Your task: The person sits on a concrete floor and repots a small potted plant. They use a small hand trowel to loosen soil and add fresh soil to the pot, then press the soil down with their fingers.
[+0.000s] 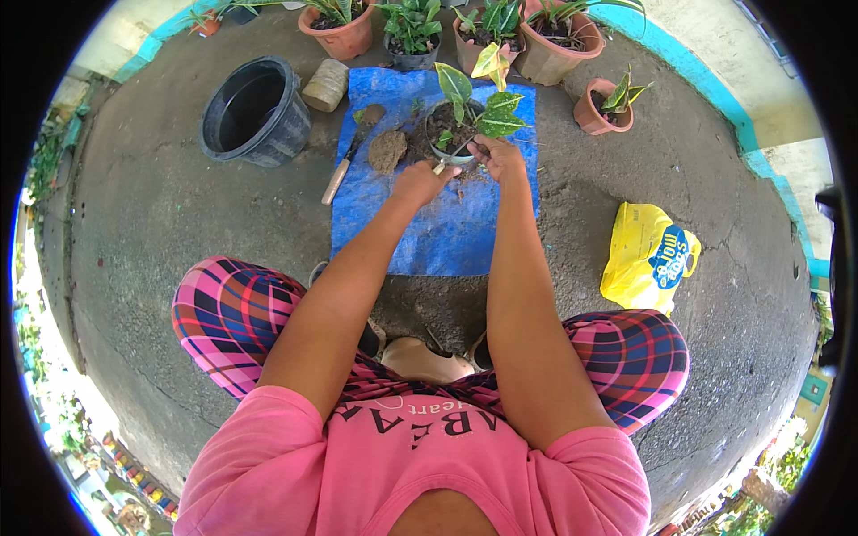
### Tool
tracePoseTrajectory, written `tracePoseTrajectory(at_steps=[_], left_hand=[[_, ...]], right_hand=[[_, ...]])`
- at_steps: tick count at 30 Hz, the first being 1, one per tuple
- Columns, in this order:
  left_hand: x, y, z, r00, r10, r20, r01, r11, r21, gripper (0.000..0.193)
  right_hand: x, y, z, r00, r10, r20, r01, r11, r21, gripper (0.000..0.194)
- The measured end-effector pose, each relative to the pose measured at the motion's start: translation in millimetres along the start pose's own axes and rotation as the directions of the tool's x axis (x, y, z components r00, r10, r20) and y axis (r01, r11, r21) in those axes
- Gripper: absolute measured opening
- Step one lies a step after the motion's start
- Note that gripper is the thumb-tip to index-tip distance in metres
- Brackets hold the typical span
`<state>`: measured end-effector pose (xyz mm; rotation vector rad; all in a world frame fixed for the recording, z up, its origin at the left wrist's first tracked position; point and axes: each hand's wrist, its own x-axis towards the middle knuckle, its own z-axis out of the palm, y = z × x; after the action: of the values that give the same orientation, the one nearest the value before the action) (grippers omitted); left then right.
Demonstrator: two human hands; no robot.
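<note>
A potted plant with green, pale-speckled leaves [501,114] stands in a round pot [458,159] of dark soil [444,122] on a blue tarp [429,234]. My left hand [421,182], at the pot's near side, is closed around a slim tool with a pale handle [439,167]. Its thin metal part slants over the rim toward the soil. My right hand [497,157] is at the pot's near right rim, fingers bent at the soil's edge; whether they grip anything is unclear. Left of the pot lie a brown soil clump [387,151] and a trowel with a wooden handle [336,181].
A black bucket [285,127] and a stone-like cylinder [326,86] stand left of the tarp. Several potted plants line the far side, including a terracotta-coloured pot [345,39]. A small pot [593,119] and a yellow plastic bag [633,258] sit to the right on concrete.
</note>
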<state>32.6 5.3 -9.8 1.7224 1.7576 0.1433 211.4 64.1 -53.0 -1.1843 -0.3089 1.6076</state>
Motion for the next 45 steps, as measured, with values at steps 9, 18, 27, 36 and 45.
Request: tracePoseTrajectory(at_steps=[9, 18, 27, 36, 45], left_hand=[[15.3, -4.8, 13.2, 0.941, -0.117, 0.317, 0.264, 0.84, -0.473, 0.07], [7.8, 2.2, 2.1, 0.979, -0.139, 0.151, 0.175, 0.948, -0.264, 0.073], [3.5, 3.7, 4.3, 0.999, -0.002, -0.046, 0.002, 1.0, -0.006, 0.081], [2.7, 8.7, -1.5, 0.994, -0.113, 0.009, 0.112, 0.993, 0.049, 0.072], [8.8, -0.6, 2.6, 0.972, -0.11, 0.209, 0.176, 0.926, -0.333, 0.065]], right_hand=[[-9.2, 4.5, 7.9, 0.984, -0.177, 0.013, 0.178, 0.98, -0.091, 0.019], [-8.1, -1.9, 9.6, 0.99, -0.138, 0.03, 0.141, 0.985, -0.097, 0.026], [-7.7, -2.3, 10.0, 0.989, -0.146, -0.008, 0.146, 0.987, -0.066, 0.027], [-6.9, -1.3, 11.8, 0.989, -0.146, -0.036, 0.14, 0.982, -0.129, 0.026], [3.9, 7.8, 5.1, 0.996, -0.086, -0.025, 0.087, 0.996, 0.031, 0.024]])
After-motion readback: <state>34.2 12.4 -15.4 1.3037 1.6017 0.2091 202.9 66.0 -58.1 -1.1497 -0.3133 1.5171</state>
